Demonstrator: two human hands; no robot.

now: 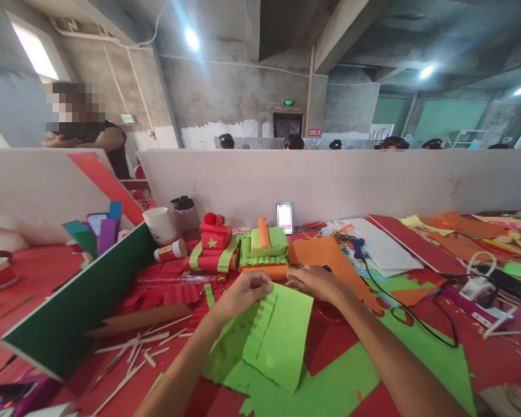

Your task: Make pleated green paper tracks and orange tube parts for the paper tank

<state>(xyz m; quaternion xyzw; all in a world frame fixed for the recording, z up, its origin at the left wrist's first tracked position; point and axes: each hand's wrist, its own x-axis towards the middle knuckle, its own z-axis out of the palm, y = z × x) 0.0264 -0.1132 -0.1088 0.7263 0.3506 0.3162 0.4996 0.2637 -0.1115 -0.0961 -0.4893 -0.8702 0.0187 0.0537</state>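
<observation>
My left hand (242, 292) pinches the pleated top-left edge of a light green paper sheet (281, 341), fingers closed on the folds. My right hand (313, 282) presses its closed fingers onto the sheet's top right edge. The sheet is partly accordion-folded on its left side and lies over more green paper (421, 353) on the red table (39, 272). Just beyond my hands stand a red paper tank with a yellow star (213, 248) and a green and orange paper tank (264, 248).
A green board (82, 301) leans at the left. Wooden sticks (132, 356) lie by it. A paper cup (160, 224), dark jar (186, 215), phone (285, 217), orange paper (330, 258), blue glue gun (355, 244) and cables (417, 324) crowd the table. People sit behind a white partition (351, 179).
</observation>
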